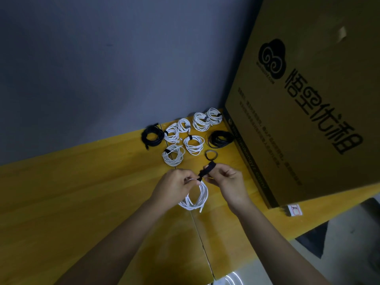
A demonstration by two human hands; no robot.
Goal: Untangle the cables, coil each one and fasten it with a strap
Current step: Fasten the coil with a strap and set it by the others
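The top of the white coiled cable (195,197) was hidden behind the left hand (176,185), whose curled fingers pinched it there. The loops hung below the fingers, over the yellow wooden table (82,192). The right hand (224,178) pinched a black fabric strap (206,170) that ran down to the cable. Tied white and black coils (193,145) lay farther back, beside a big brown cardboard box (308,99)

I am holding a white cable coil (195,197) in my left hand (176,185) while my right hand (223,179) is pinching a black strap (207,170) above the table (82,192).
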